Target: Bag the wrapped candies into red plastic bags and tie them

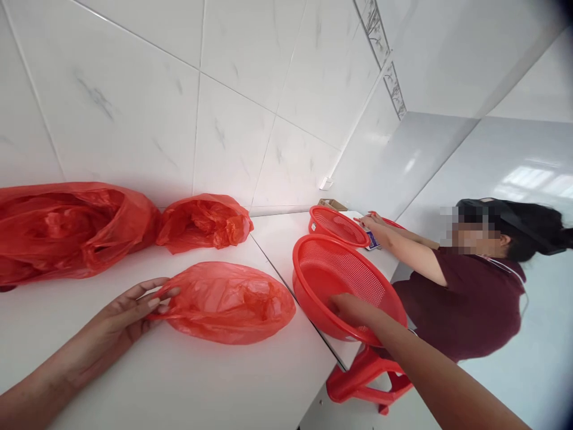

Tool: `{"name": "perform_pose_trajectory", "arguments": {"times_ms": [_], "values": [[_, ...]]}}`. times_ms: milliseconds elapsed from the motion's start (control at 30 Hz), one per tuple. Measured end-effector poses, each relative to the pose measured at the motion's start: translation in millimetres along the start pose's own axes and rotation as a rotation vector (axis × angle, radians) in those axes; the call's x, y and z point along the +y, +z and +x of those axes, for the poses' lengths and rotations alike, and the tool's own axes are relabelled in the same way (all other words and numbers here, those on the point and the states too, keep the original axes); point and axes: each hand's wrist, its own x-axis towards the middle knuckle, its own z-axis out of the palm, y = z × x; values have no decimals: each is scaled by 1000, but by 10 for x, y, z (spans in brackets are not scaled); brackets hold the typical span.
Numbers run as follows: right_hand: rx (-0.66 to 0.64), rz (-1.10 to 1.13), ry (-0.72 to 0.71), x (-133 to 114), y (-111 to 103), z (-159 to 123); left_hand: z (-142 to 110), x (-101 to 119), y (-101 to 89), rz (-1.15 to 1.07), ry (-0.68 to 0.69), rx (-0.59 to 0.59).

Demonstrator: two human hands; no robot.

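My left hand (141, 307) pinches the rim of a thin red plastic bag (224, 304), which lies open on the white table. The bag's mouth faces up, and its inside looks crumpled. Down inside a red perforated plastic basket (304, 286) is my right hand (347, 307). Its knuckles bend toward the basket floor and its fingertips are hidden, so I cannot tell whether it grips anything. The basket stands at the table's edge, just right of the bag.
Two more red plastic bags, a large one (67, 239) and a smaller one (201, 221), lie along the tiled wall. Across the table, a person in a maroon shirt (470, 304) works beside another red basket (335, 227). A red stool (358, 382) stands below the table edge.
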Motion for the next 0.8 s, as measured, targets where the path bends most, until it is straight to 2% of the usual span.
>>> {"name": "perform_pose_trajectory", "arguments": {"times_ms": [67,133,233,267,367,467,533,600,700,733,800], "values": [[21,-48,-106,-68,-98,67,-29,12,23,-2,1,-44],[125,-78,-232,-261,-211,81,-47,20,36,-2,-4,-100],[348,-78,-538,-751,-292,-68,-55,29,37,-7,4,-160],[367,-68,-640,-940,-265,-150,-55,30,34,-10,9,-170],[168,-111,-889,-1454,-3,-361,-51,26,21,-24,24,-188],[28,-217,-1036,-1740,325,-392,-44,10,3,-31,32,-212],[-10,-204,-1024,-1759,406,-331,-44,2,-5,-36,36,-224],[63,-117,-893,-1648,332,-239,-47,0,-6,-41,35,-225],[281,-30,-594,-1307,71,-72,-46,9,0,-49,24,-224],[312,-39,-509,-1170,-7,-21,-42,12,1,-49,20,-223],[292,-68,-371,-898,-94,49,-32,14,2,-45,11,-219]]}}
